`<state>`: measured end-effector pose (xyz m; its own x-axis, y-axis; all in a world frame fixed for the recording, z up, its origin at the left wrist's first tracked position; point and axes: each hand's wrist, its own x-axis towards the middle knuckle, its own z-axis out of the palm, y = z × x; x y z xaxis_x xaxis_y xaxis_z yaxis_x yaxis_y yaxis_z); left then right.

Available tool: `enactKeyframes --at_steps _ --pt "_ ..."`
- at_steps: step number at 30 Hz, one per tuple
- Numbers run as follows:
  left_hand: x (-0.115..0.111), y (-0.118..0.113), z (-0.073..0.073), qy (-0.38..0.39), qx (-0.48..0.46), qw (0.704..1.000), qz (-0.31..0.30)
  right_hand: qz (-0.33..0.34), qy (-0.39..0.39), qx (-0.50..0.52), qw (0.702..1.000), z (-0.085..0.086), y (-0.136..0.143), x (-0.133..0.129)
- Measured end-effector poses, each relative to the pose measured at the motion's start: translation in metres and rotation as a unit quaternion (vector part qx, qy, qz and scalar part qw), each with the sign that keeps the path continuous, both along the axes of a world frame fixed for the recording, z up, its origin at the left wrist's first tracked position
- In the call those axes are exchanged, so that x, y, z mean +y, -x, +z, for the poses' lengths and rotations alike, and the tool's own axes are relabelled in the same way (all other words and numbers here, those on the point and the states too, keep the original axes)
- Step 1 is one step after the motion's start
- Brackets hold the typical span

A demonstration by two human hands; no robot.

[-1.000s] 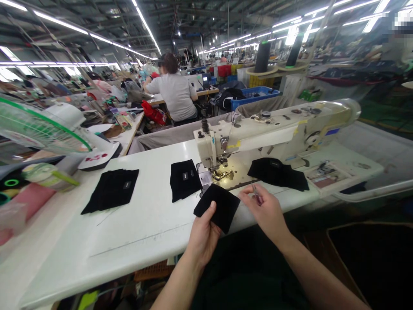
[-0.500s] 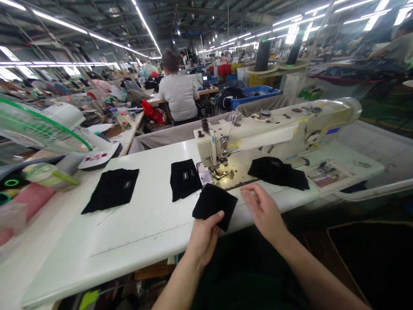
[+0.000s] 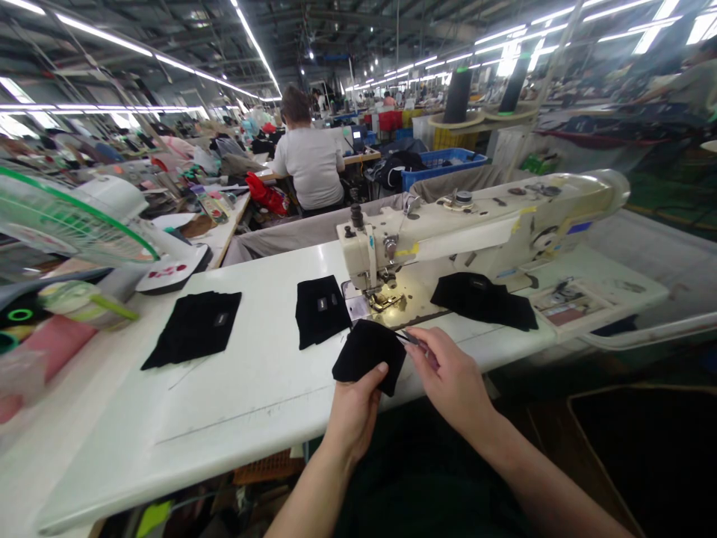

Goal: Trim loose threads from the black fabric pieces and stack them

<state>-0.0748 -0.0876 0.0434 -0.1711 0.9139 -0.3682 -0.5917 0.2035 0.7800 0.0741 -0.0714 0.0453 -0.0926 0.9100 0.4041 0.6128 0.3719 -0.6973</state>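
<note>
My left hand (image 3: 358,407) is closed on a black fabric piece (image 3: 367,355), thumb on top, at the table's front edge just before the sewing machine (image 3: 437,232). Beside it, my right hand (image 3: 448,373) pinches a small dark strip (image 3: 411,338) at the piece's right edge. Whether this strip belongs to the fabric is unclear. A black piece with small grey labels (image 3: 320,314) lies left of the needle area. Further left is a black stack (image 3: 193,329) with a grey label. More black pieces (image 3: 482,300) lie right of the needle.
A green-rimmed fan (image 3: 72,217) stands at the left, near a jar (image 3: 84,302) and pink cloth (image 3: 61,344). Behind the machine are a blue crate (image 3: 442,166) and thread cones (image 3: 458,96). A person in a grey shirt (image 3: 308,164) sits ahead, facing away.
My right hand has moved left to the fabric's edge and now pinches a small dark strip there. The fabric in my left hand has bent slightly.
</note>
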Motion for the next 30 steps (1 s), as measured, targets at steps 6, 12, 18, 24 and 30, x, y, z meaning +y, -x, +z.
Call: enactKeyframes --at_steps 6,12,18,24,30 --pt "0.0 -0.001 -0.001 0.008 0.001 1.0 0.0 -0.035 -0.009 0.015 0.999 0.0 -0.002 0.002" --pt "0.0 -0.002 0.0 0.007 0.001 1.0 -0.004 -0.034 0.005 0.012 0.999 -0.003 0.001 0.0" --pt "0.001 -0.003 0.003 -0.005 -0.016 1.0 -0.004 -0.059 0.068 0.039 0.995 -0.001 -0.001 0.002" --pt "0.0 -0.002 -0.001 -0.005 -0.036 0.999 -0.008 -0.034 0.128 0.062 0.989 0.003 -0.007 0.005" --pt "-0.006 -0.004 0.002 0.004 -0.049 0.997 -0.059 -0.01 0.073 0.123 0.99 -0.002 0.001 0.011"
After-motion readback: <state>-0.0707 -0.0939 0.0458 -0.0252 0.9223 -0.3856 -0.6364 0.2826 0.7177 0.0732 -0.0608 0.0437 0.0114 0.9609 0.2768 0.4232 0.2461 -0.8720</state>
